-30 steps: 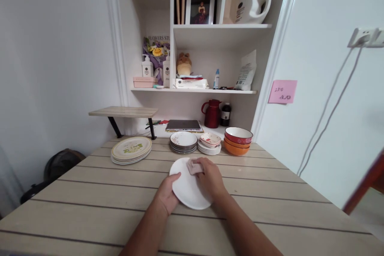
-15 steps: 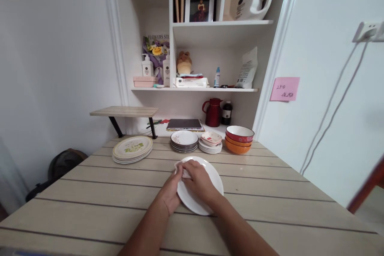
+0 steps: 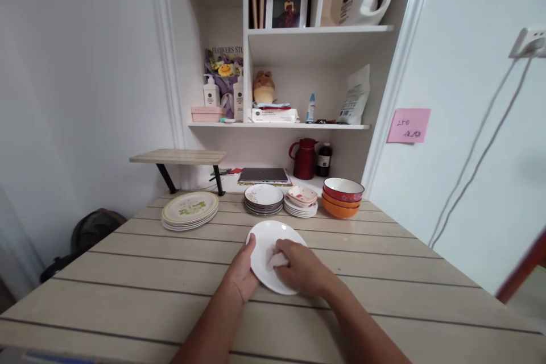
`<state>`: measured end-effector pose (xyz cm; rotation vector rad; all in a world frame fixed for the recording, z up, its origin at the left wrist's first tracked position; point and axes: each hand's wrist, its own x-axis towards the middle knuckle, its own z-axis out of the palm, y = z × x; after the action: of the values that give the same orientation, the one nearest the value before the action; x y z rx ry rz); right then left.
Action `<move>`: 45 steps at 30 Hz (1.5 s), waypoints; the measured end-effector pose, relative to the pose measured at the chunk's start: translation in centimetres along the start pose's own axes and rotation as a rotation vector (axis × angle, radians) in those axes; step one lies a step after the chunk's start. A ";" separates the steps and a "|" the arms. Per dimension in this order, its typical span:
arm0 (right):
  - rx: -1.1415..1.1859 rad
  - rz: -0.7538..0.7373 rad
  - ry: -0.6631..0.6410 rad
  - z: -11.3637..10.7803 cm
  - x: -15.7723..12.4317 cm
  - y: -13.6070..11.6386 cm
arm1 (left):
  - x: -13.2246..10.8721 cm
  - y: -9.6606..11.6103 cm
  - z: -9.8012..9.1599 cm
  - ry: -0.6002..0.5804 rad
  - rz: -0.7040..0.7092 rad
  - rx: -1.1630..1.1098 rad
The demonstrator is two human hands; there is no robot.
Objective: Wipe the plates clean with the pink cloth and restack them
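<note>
The plate (image 3: 273, 236) was gripped by the left hand (image 3: 242, 270); the cloth (image 3: 276, 260), clutched by the right hand (image 3: 303, 270), had been drawn lower.

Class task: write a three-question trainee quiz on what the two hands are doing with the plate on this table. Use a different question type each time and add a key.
1. True or false: the left hand holds the white plate at its rim.
2. The right hand presses what onto the plate? A) a fork B) a small cloth C) a cup
3. Fill in: the top bowl of the bowl stack is ____ outside.
Key: 1 true; 2 B; 3 red.
</note>
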<state>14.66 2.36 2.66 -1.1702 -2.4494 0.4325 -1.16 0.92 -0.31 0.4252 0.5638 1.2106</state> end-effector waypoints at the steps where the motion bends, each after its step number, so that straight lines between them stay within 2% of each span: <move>1: 0.063 -0.082 -0.012 0.4 -0.1 -0.8 | -0.1 0.0 0.1 -0.002 -0.002 0.002; 3: 0.136 -0.195 0.021 1.2 0.2 -1.9 | -0.1 0.1 0.2 -0.002 0.002 0.001; 5: 0.130 -0.194 0.098 1.9 1.0 -2.0 | -0.1 0.2 0.2 -0.002 0.009 -0.002; 7: 0.085 -0.117 0.179 2.2 1.9 -1.0 | 0.0 0.2 0.1 0.001 0.009 -0.003; 10: 0.045 0.092 0.292 1.5 2.9 1.7 | 0.2 0.1 0.0 0.024 -0.009 0.003; 12: 0.025 0.198 0.306 0.7 3.0 3.2 | 0.3 0.1 -0.1 0.042 -0.019 0.012; 15: -0.025 0.255 0.271 0.1 2.5 4.1 | 0.1 0.1 -0.1 0.053 -0.018 0.028; 18: -0.006 0.212 0.226 0.4 1.6 3.1 | -0.1 0.1 0.0 0.067 -0.008 0.033; 23: 0.134 -0.068 0.144 1.8 1.1 0.0 | 0.0 0.0 0.3 0.092 0.005 0.007; 25: 0.158 -0.123 0.141 2.1 1.5 -0.4 | 0.1 0.0 0.4 0.118 0.018 0.012; 27: 0.163 -0.097 0.178 2.1 2.0 0.1 | 0.1 0.1 0.5 0.144 0.025 0.026; 30: 0.122 0.072 0.258 1.6 2.6 1.9 | 0.1 0.1 0.5 0.170 0.025 0.038; 32: 0.067 0.184 0.257 1.0 2.6 3.1 | 0.0 0.1 0.4 0.168 0.009 0.039; 34: 0.012 0.228 0.212 0.5 2.1 3.4 | -0.1 0.0 0.3 0.156 -0.007 0.038; 37: -0.005 0.167 0.138 0.3 1.1 2.2 | -0.1 -0.1 0.2 0.148 0.003 0.032; 41: 0.017 -0.010 0.070 1.1 0.4 -0.6 | -0.3 -0.1 0.5 0.167 0.029 0.038; 45: 0.053 -0.070 0.100 1.8 1.2 -1.1 | -0.3 0.0 1.0 0.214 0.044 0.054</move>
<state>12.40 2.45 1.86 -1.0557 -2.3700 0.4058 -0.67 0.62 0.53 0.3568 0.7756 1.2940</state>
